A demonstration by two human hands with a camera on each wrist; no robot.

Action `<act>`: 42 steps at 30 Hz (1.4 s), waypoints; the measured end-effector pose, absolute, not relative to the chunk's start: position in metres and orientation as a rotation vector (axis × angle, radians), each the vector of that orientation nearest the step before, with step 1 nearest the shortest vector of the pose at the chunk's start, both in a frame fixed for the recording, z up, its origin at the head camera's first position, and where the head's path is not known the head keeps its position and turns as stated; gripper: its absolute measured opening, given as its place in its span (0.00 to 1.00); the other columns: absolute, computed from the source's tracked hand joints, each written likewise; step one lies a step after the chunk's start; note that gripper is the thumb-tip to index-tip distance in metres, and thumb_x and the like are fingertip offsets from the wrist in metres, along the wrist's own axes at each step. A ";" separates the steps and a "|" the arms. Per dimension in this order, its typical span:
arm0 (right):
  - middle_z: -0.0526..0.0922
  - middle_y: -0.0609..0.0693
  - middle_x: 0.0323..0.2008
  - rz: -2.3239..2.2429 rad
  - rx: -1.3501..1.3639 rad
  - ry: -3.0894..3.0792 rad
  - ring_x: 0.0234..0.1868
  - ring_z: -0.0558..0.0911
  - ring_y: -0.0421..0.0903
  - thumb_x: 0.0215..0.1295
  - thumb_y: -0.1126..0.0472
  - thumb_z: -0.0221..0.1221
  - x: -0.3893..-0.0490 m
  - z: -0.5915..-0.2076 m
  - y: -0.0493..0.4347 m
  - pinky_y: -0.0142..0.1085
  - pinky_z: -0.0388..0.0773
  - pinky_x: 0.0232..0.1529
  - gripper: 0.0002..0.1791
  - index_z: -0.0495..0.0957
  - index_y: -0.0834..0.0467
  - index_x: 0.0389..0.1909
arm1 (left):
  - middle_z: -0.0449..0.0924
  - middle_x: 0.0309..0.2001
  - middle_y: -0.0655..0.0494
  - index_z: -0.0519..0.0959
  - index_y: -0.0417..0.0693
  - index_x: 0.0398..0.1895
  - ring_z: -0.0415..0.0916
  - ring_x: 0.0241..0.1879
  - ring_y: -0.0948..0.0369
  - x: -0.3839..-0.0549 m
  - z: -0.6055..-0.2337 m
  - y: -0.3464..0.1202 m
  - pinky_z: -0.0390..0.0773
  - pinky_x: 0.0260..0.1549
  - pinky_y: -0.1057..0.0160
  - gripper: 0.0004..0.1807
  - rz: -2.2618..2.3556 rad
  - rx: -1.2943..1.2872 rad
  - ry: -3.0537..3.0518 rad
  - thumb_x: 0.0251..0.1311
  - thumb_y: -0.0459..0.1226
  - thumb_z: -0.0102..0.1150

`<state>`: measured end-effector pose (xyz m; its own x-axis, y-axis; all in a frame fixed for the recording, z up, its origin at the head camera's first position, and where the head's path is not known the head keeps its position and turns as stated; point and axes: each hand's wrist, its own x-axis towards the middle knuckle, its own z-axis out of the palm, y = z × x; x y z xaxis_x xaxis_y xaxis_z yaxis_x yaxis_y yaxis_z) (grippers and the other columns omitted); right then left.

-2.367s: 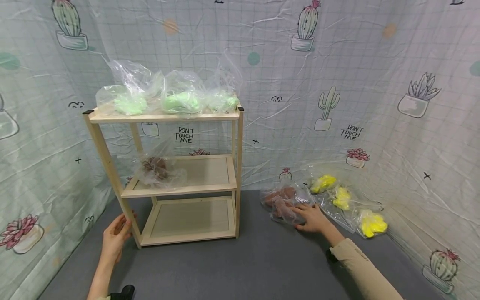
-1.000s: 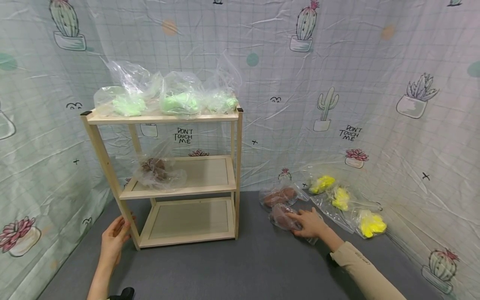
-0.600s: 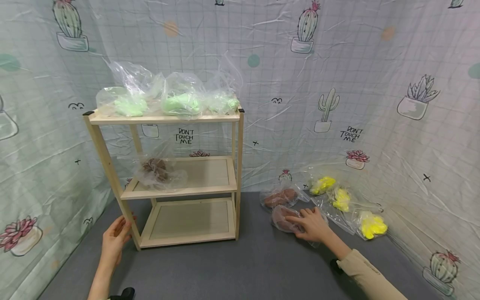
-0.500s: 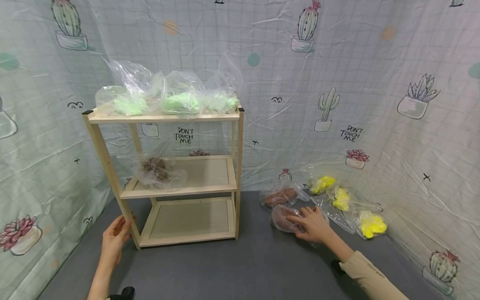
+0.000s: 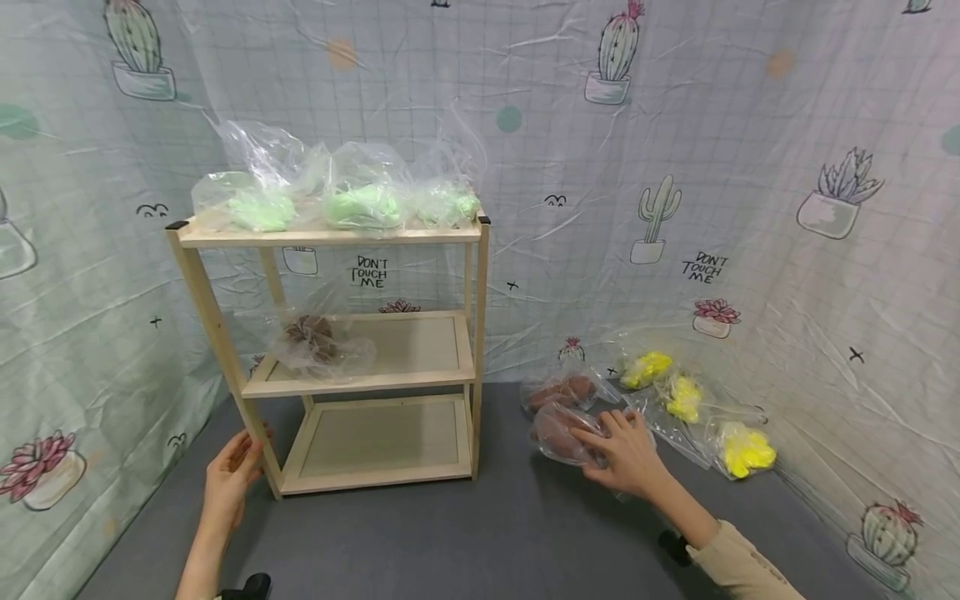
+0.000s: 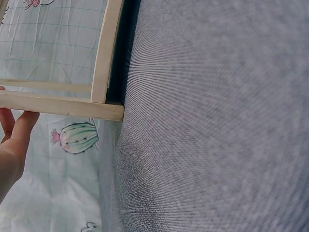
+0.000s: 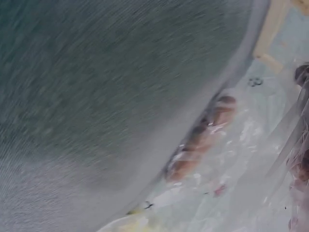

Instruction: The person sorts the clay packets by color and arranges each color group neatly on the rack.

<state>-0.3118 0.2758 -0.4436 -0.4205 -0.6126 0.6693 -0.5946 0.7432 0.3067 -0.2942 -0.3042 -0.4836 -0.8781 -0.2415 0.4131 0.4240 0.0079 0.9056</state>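
Observation:
My left hand point(image 5: 228, 479) holds the lower part of the front left post of a small wooden shelf rack point(image 5: 206, 308). In the left wrist view its fingers point(image 6: 21, 126) touch the post from outside. On the right, my right hand point(image 5: 626, 454) grips a clear plastic bag with a reddish-brown lump point(image 5: 557, 435) inside, a shadow beneath it on the table. Just behind lies a similar bag with a reddish-brown lump point(image 5: 564, 392). The right wrist view is blurred; it shows that lying bag point(image 7: 203, 140) and part of the held bag point(image 7: 304, 166) at the right edge.
Bags with light green lumps point(image 5: 365, 206) line the top shelf. A bagged brown lump point(image 5: 311, 337) sits at the left of the middle shelf point(image 5: 420, 342). Bags with yellow lumps point(image 5: 682, 397) lie at the far right of the grey table point(image 5: 420, 542), before a cactus-print sheet point(image 5: 555, 150).
My right hand has drawn the front brown-lump bag apart from the one behind, and its front end now stands a little higher over the table. The left hand stays on the post.

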 end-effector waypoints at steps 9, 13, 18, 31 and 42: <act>0.71 0.53 0.30 0.119 0.815 -2.055 0.31 0.66 0.49 0.61 0.35 0.36 -0.291 -0.421 0.248 0.49 0.56 0.33 0.28 0.78 0.45 0.44 | 0.79 0.42 0.72 0.71 0.46 0.55 0.75 0.42 0.77 -0.285 -0.472 -0.295 0.73 0.30 0.76 0.18 -1.948 -0.294 -1.774 0.62 0.35 0.48; 0.72 0.55 0.32 0.176 0.787 -2.016 0.32 0.66 0.50 0.61 0.36 0.38 -0.283 -0.409 0.231 0.52 0.56 0.35 0.27 0.78 0.46 0.45 | 0.79 0.42 0.72 0.71 0.46 0.55 0.75 0.42 0.77 -0.283 -0.470 -0.293 0.73 0.29 0.76 0.17 -1.948 -0.298 -1.766 0.62 0.35 0.48; 0.73 0.57 0.34 0.256 0.769 -1.962 0.33 0.67 0.51 0.60 0.35 0.41 -0.276 -0.396 0.213 0.50 0.55 0.35 0.27 0.78 0.47 0.46 | 0.79 0.39 0.75 0.71 0.46 0.54 0.75 0.39 0.78 -0.274 -0.459 -0.283 0.72 0.29 0.77 0.17 -1.957 -0.192 -1.791 0.61 0.35 0.49; 0.73 0.59 0.36 0.459 0.744 -1.803 0.35 0.69 0.53 0.58 0.37 0.46 -0.265 -0.363 0.162 0.50 0.54 0.37 0.25 0.77 0.48 0.46 | 0.78 0.39 0.76 0.72 0.47 0.54 0.74 0.39 0.79 -0.274 -0.459 -0.283 0.72 0.29 0.77 0.17 -1.938 -0.139 -1.818 0.62 0.35 0.48; 0.71 0.63 0.42 0.486 0.696 -1.774 0.41 0.69 0.54 0.55 0.43 0.53 -0.261 -0.333 0.110 0.47 0.55 0.35 0.21 0.76 0.48 0.46 | 0.77 0.38 0.78 0.69 0.43 0.56 0.73 0.40 0.81 -0.272 -0.456 -0.283 0.71 0.29 0.78 0.18 -1.920 -0.087 -1.857 0.62 0.35 0.48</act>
<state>-0.2612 0.1102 -0.3331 -0.2121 -0.2147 0.9534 -0.6705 0.7417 0.0178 -0.2721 -0.2834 -0.4560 -0.8901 -0.2819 0.3580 0.3672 0.0216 0.9299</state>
